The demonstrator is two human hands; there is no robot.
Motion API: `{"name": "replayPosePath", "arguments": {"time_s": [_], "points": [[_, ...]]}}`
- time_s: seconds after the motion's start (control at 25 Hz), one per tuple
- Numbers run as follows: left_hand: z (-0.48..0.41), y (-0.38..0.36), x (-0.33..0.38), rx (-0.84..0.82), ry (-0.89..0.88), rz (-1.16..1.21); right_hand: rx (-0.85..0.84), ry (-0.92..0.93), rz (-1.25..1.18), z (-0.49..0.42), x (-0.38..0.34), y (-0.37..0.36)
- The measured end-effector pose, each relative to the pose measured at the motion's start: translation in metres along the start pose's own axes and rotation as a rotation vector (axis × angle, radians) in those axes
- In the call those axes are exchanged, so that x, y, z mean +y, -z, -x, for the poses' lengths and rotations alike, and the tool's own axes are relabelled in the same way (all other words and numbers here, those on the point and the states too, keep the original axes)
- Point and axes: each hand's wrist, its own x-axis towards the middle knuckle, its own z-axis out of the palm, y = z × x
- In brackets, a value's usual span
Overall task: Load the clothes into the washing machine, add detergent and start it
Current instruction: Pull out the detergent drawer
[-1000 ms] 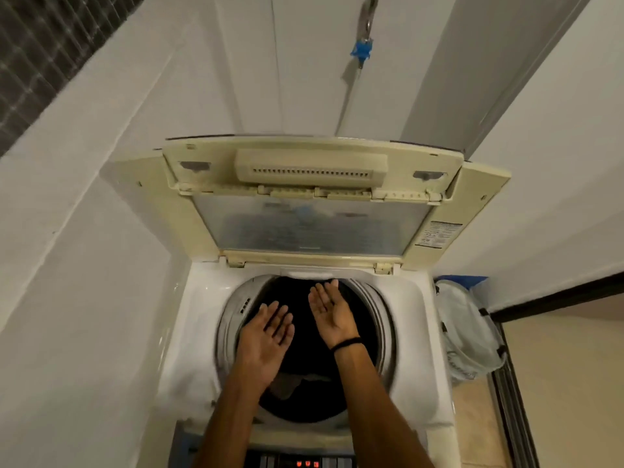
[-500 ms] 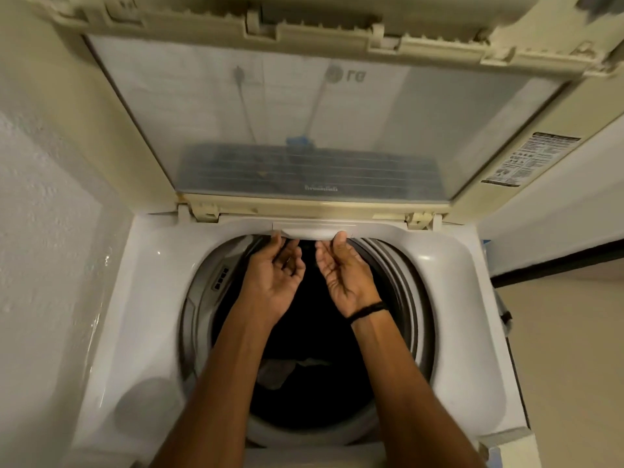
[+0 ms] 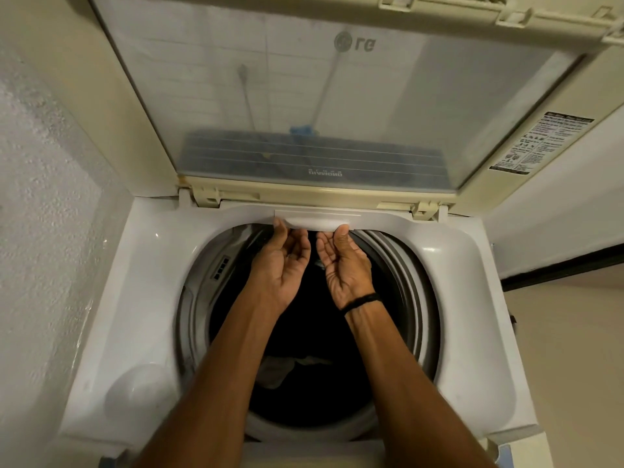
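A white top-loading washing machine [image 3: 141,298] stands below me with its cream lid [image 3: 304,96] raised against the wall. Dark clothes [image 3: 304,366] lie low in the drum, with a grey piece among them. At the back rim sits a white detergent drawer [image 3: 317,219]. My left hand [image 3: 280,265] and my right hand [image 3: 344,265] reach over the drum, palms up, fingertips hooked under the drawer's front edge at its two ends. A black band circles my right wrist.
A rough white wall [image 3: 44,231] runs close along the left of the machine. A beige floor [image 3: 574,366] and a dark door track lie to the right. A warning sticker [image 3: 537,143] is on the lid frame.
Both hands moved from above the drum forward to the back rim and hooked under the drawer's edge. My head has leaned in closer over the machine.
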Motion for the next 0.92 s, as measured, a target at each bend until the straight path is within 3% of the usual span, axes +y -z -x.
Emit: {"name": "replayPosePath", "arguments": {"time_s": [0.68,0.92], "points": [[0.01,0.01,-0.019,-0.081,-0.099,-0.063,-0.035,-0.01,0.049,0.013,0.003,0.018],[0.011,0.005,-0.026,0.136,-0.291,-0.393,0.022,-0.058,0.052,0.025,0.001,0.023]]}}
